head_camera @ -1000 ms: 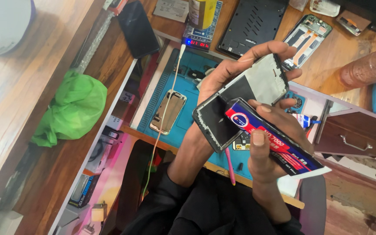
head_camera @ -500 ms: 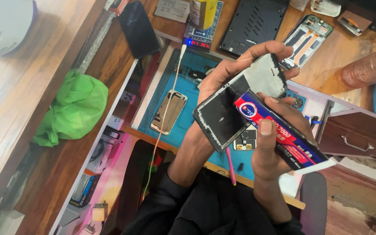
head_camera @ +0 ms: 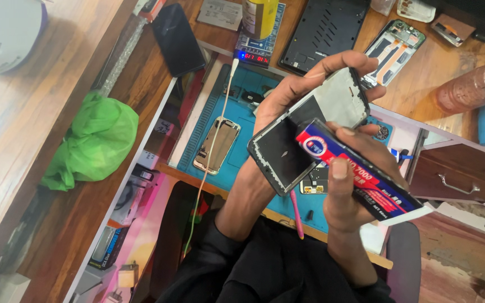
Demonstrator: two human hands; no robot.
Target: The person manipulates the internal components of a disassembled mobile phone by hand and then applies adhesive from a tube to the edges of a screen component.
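Head view: a green cloth [head_camera: 91, 143] lies at nine o'clock on the wooden bench, a black phone [head_camera: 178, 39] at eleven, and a bare phone body [head_camera: 216, 145] on the blue mat [head_camera: 242, 112] near centre. The long blue-and-red glue tube [head_camera: 360, 175], white-tipped, points toward five o'clock. The left hand [head_camera: 298, 92] curls shut around the phone frame [head_camera: 310, 132]; the right hand [head_camera: 355, 185] clamps the tube against the frame's edge.

A dark, stripped phone frame [head_camera: 310, 132] tilts beneath a blue-and-red glue tube [head_camera: 360, 174] touching it.
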